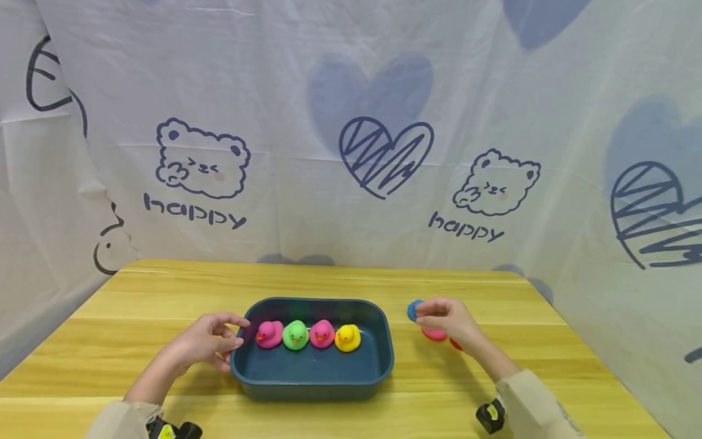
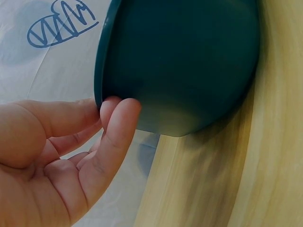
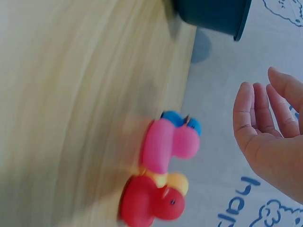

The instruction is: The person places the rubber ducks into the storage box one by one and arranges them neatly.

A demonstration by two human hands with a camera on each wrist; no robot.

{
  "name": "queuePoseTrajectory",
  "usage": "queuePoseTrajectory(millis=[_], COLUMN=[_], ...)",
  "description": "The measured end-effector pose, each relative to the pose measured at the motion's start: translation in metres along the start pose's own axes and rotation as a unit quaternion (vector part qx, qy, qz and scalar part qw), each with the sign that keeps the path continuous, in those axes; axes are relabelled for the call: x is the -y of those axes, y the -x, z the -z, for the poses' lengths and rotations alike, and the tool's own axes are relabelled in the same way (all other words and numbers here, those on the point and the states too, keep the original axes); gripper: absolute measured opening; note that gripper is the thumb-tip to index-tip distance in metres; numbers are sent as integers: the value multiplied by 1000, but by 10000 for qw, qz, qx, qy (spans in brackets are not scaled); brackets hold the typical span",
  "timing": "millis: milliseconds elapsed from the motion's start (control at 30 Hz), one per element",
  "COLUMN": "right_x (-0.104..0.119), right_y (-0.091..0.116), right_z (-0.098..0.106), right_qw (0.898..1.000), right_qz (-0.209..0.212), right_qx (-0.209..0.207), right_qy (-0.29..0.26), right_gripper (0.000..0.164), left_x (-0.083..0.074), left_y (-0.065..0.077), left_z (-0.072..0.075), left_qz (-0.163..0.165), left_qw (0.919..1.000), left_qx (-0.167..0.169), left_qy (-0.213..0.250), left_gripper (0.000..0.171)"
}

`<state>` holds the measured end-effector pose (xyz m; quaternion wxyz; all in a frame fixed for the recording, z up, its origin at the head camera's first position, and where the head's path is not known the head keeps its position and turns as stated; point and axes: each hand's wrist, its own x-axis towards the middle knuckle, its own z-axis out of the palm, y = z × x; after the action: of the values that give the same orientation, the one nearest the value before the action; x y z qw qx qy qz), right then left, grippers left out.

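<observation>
My left hand [image 1: 211, 341] holds the left end of a dark teal plastic bin [image 1: 312, 391], its fingertips at the rim in the left wrist view. Inside the bin, along its far side, sit a magenta rubber duck [image 1: 269, 335], a green duck [image 1: 296, 335], a pink duck [image 1: 322, 334] and a yellow duck [image 1: 348, 337]. Right of the bin, my right hand [image 1: 446, 318] hovers with relaxed fingers and nothing in them. Around it on the table are a blue duck [image 1: 414, 310], a pink duck [image 3: 161, 144], a red duck [image 3: 139, 201] and a partly hidden yellow duck [image 3: 178, 182].
The wooden table [image 1: 192, 286] carries the bin and the loose ducks. A pale curtain [image 1: 296, 183] printed with hearts and bears hangs behind the table and along its sides.
</observation>
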<state>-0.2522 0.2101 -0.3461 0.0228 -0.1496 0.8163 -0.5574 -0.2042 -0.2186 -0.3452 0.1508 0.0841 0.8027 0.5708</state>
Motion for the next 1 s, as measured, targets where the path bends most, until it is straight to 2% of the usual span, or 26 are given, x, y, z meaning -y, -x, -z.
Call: queuePoseTrajectory(millis=[467, 633, 1000], right_x=[-19, -23, -31], right_y=[16, 19, 23], right_z=[30, 40, 61], right_qw=[9990, 9972, 9940], right_qz=[-327, -480, -630], right_qx=[-290, -551, -699], right_qy=[-38, 181, 560], right_gripper=[33, 32, 37], left_x=[0, 0, -1], left_y=[-2, -2, -1], left_z=[0, 0, 0], left_qz=[46, 70, 104], left_qw=[10000, 9999, 9999], left_qx=[-57, -69, -80], left_qy=[-23, -30, -37], left_gripper=[39, 39, 40])
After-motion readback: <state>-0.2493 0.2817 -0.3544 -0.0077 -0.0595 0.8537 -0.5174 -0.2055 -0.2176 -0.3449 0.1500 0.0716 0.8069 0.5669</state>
